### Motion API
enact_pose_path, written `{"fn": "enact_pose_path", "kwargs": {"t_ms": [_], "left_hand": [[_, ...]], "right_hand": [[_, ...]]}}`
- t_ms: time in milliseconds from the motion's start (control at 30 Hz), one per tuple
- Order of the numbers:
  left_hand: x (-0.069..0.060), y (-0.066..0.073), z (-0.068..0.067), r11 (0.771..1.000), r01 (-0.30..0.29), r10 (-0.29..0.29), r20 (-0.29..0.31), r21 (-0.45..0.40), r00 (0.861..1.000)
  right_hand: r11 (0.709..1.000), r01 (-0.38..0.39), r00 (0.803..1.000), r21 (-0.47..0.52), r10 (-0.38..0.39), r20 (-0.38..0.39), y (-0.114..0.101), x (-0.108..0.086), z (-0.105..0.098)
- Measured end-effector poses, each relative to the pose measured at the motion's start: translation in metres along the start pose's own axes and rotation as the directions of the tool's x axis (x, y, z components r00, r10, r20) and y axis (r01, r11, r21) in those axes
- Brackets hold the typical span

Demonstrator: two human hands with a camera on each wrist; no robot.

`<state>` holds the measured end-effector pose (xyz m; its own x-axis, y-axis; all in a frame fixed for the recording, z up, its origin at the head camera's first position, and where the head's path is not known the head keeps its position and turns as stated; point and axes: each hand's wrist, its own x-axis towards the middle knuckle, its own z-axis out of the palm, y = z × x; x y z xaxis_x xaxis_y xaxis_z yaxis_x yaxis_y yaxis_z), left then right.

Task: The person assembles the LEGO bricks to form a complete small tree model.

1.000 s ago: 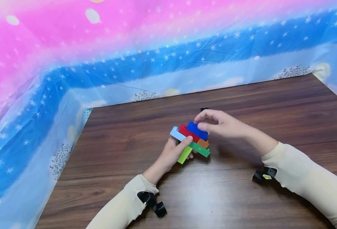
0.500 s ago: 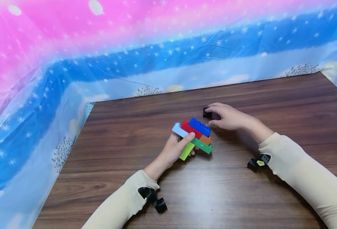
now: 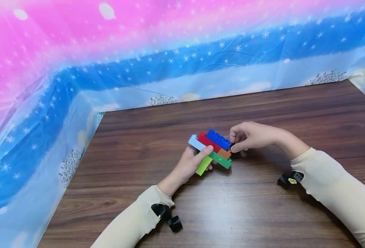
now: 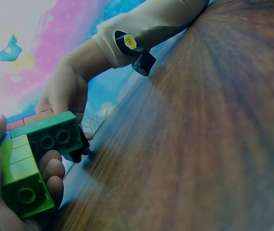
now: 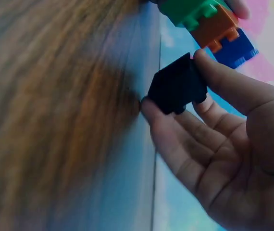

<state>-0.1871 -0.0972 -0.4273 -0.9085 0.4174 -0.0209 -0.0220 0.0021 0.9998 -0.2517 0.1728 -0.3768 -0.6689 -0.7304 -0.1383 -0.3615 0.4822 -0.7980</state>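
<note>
Above the wooden table, my left hand (image 3: pixel 182 168) grips a built-up block of toy building bricks, thumb on its face. Its pieces are a light blue brick (image 3: pixel 196 142), a red brick (image 3: pixel 207 142), a blue brick (image 3: pixel 218 140), an orange brick (image 3: pixel 224 153), a green brick (image 3: pixel 221 160) and a lime brick (image 3: pixel 203 166). Close to the block's right end is my right hand (image 3: pixel 258 136). Between thumb and fingertips it pinches a black brick (image 5: pixel 178 84). A gap separates the black brick from the orange and green ends in the right wrist view. In the head view it is mostly hidden.
The dark wooden table (image 3: pixel 250 206) spreads beneath both hands. A pink and blue snowflake cloth (image 3: pixel 170 62) hangs along its back and left edges. Black wrist devices, one at the left cuff (image 3: pixel 167 215) and one at the right cuff (image 3: pixel 290 178), stick out below the sleeves.
My right hand reached the black brick on the table, picked it up and brought it nearer, beside the block's right end. The left hand keeps its grip and has barely moved.
</note>
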Motion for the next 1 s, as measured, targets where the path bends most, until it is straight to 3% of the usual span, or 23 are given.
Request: {"fn": "enact_pose_path", "kwargs": {"t_ms": [100, 233, 333, 433, 567, 1000], "left_hand": [[0.000, 0.000, -0.001, 1.000, -0.012, 0.011, 0.009, 0.001, 1.000], [0.000, -0.001, -0.002, 1.000, -0.020, 0.020, 0.024, 0.001, 1.000], [-0.001, -0.002, -0.002, 1.000, -0.017, 0.017, 0.032, 0.007, 0.999], [-0.001, -0.002, -0.002, 1.000, -0.016, 0.016, 0.033, 0.016, 0.999], [0.000, -0.001, -0.001, 0.999, -0.027, 0.027, 0.031, 0.024, 0.999], [0.000, -0.002, -0.001, 0.999, -0.033, 0.032, 0.026, 0.038, 0.999]], "right_hand": [[0.987, -0.046, 0.999, 0.157, 0.045, 0.008, 0.005, -0.002, -0.005], [0.955, -0.019, 0.994, 0.296, 0.050, -0.099, 0.009, 0.000, -0.007], [0.940, 0.033, 0.983, 0.339, 0.031, -0.182, 0.006, 0.001, -0.004], [0.945, 0.085, 0.973, 0.315, -0.011, -0.231, -0.003, 0.001, 0.000], [0.969, 0.126, 0.959, 0.211, -0.064, -0.278, -0.019, 0.001, 0.006], [0.984, 0.140, 0.933, 0.113, -0.093, -0.349, -0.033, -0.001, 0.014]]}}
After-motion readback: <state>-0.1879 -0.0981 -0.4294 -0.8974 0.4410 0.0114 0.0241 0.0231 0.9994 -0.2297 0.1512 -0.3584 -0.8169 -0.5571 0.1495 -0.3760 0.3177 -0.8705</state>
